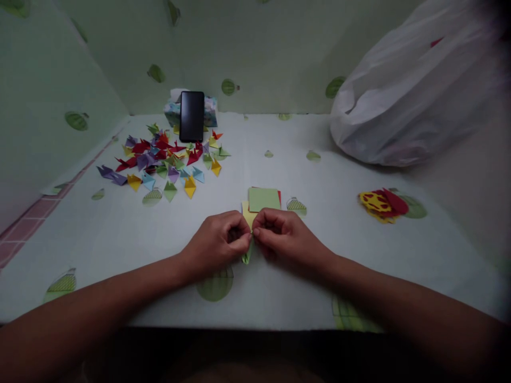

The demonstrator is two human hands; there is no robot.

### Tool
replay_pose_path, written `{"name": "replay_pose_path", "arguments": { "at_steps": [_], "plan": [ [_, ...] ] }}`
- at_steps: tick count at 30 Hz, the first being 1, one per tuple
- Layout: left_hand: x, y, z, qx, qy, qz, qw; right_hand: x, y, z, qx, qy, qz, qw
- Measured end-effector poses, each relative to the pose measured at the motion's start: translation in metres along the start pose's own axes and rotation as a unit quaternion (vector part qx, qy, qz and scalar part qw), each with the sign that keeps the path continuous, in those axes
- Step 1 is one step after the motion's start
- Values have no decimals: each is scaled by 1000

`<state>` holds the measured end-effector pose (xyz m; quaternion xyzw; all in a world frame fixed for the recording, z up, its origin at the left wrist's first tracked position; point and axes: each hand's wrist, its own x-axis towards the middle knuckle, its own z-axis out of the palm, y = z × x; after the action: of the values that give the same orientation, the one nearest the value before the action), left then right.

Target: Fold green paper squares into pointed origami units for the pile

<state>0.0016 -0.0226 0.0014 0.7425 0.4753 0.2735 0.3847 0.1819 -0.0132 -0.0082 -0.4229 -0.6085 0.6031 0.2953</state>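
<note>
Between my two hands is a small piece of folded green paper [246,256], its pointed lower end showing beneath the fingers. My left hand [221,236] pinches it from the left with thumb and forefinger. From the right, my right hand [289,236] pinches the same piece, the fingertips of both hands almost touching. The upper part of the fold is hidden by the fingers. Just beyond the hands lie square paper sheets: a green sheet [264,200] on top of a red one, and a yellow sheet [248,215] partly beneath.
A pile of many-coloured folded paper cranes [159,159] spreads at the back left. Behind it a black phone [192,117] leans on a tissue box [211,110]. A white plastic bag [383,117] bulges at the back right. Red and yellow cut-out pieces [379,205] lie at the right.
</note>
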Motion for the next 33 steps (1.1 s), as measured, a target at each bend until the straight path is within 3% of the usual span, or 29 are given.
{"name": "replay_pose_path", "arguments": {
  "at_steps": [3,6,10,17,24,33],
  "plan": [
    [-1,-1,1,57,6,36,998,-2,1,2,-113,35,-59,991],
    [-2,-1,2,82,8,52,995,-3,1,2,-154,53,-88,983],
    [-1,0,1,55,3,25,998,-2,-2,0,-74,45,-43,995],
    [-1,-2,-2,-75,-40,-81,993,1,-4,-4,38,-27,9,999],
    [1,-3,-1,-104,-55,-92,989,1,-2,-5,75,-47,39,995],
    [2,-4,-2,-142,-64,-102,983,0,0,-4,73,-36,24,996]
  ]
}}
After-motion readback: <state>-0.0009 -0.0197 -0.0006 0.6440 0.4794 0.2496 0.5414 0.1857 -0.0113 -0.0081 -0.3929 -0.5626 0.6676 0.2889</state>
